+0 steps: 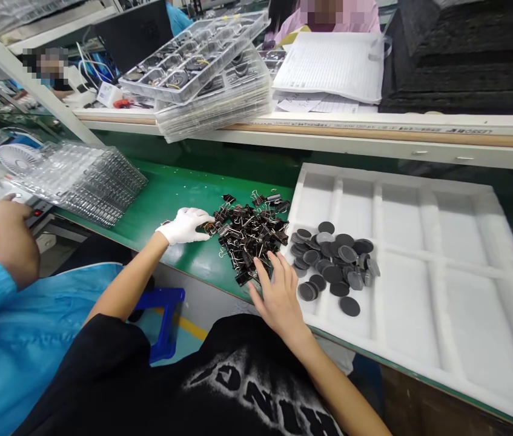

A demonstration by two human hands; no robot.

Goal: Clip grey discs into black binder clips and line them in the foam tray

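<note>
A heap of black binder clips (251, 236) with silver wire handles lies on the green table top. My left hand (186, 226), in a white glove, is at the heap's left edge. Its fingers and thumb are apart, with the edge clips and something brownish in the gap. Bare and with fingers spread, my right hand (280, 295) reaches to the near right side of the heap; its fingertips are at the clips. Just right of them, many dark round discs (335, 257) lie loosely piled in a white foam tray (456, 257) with compartments.
Stacked clear plastic trays (97, 181) stand at the left. More blister trays (211, 91), papers (329, 66) and black foam blocks (469, 54) rest on the shelf (374, 136) above. A co-worker's arm (13, 242) is close on my left. A blue stool (165, 324) stands below.
</note>
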